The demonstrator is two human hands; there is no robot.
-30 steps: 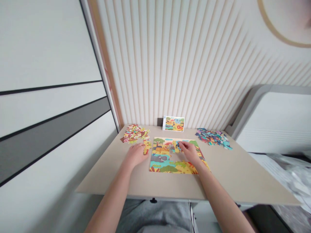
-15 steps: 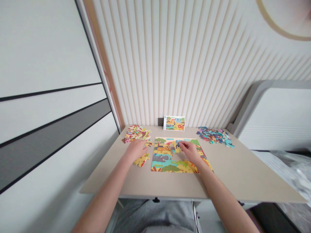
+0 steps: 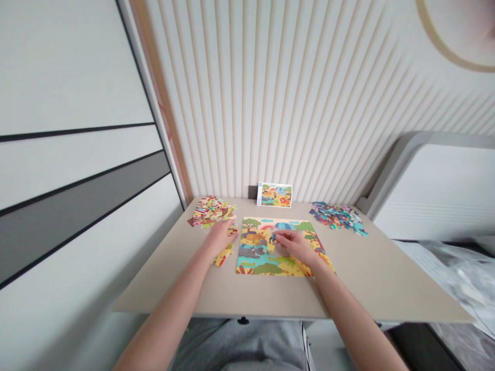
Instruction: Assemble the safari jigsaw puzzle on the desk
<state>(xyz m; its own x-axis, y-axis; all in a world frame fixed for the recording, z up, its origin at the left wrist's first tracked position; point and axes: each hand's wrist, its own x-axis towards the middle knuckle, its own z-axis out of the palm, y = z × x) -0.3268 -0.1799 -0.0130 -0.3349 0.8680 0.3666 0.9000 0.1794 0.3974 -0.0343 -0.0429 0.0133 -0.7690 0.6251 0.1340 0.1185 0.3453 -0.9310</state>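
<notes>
A mostly assembled jigsaw puzzle point(image 3: 266, 268) of a savanna with animals lies flat on the table. My right hand point(image 3: 296, 244) is over its middle, thumb and fingertips pinched together on a small puzzle piece point(image 3: 273, 237) with dark blue on it. The fingers partly cover this piece and the picture around it. To the left, my left hand point(image 3: 221, 236) lies low over loose yellow puzzle pieces point(image 3: 221, 256) beside the puzzle, its fingers stretched out and partly hidden by the back of the hand.
A picture card point(image 3: 275, 195) of the same scene leans against the ribbed wall point(image 3: 266, 103). Mixed loose pieces point(image 3: 212, 210) form a heap at the back left, and a bluish heap point(image 3: 338, 216) lies at the back right of the table point(image 3: 371, 278).
My right hand has moved left and slightly nearer to me, from the blue elephant to the puzzle's middle. The elephant now shows more. My left hand stays by the yellow pieces.
</notes>
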